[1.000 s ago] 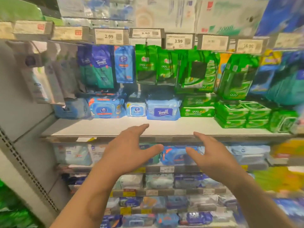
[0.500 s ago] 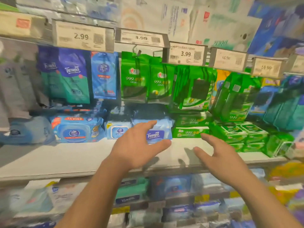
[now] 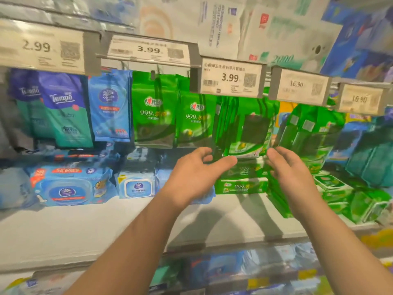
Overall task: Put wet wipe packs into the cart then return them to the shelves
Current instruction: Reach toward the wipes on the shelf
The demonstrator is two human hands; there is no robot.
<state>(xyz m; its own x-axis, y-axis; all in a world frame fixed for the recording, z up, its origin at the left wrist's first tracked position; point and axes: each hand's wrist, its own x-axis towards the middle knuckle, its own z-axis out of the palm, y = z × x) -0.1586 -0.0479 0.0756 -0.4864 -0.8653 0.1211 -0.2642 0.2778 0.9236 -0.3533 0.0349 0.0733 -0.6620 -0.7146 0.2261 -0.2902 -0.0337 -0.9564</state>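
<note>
A bunch of green hanging wet wipe packs (image 3: 242, 128) hangs from a hook under the 3.99 price tag (image 3: 230, 78). My left hand (image 3: 195, 175) is raised to the bunch's lower left corner, with thumb and curled fingers pinching its bottom edge. At the lower right corner, my right hand (image 3: 291, 173) touches the packs with loosely bent fingertips. Flat green wipe packs (image 3: 240, 186) lie stacked on the shelf just below both hands.
More green packs (image 3: 153, 111) and blue and teal packs (image 3: 63, 111) hang to the left. Blue lidded wipe packs (image 3: 68, 186) sit on the white shelf (image 3: 85, 226). Green multipacks (image 3: 361, 201) crowd the right. Lower shelves hold more packs.
Both hands rose from above the shelf board to the bottom of the hanging green packs. The view moved closer and tilted up.
</note>
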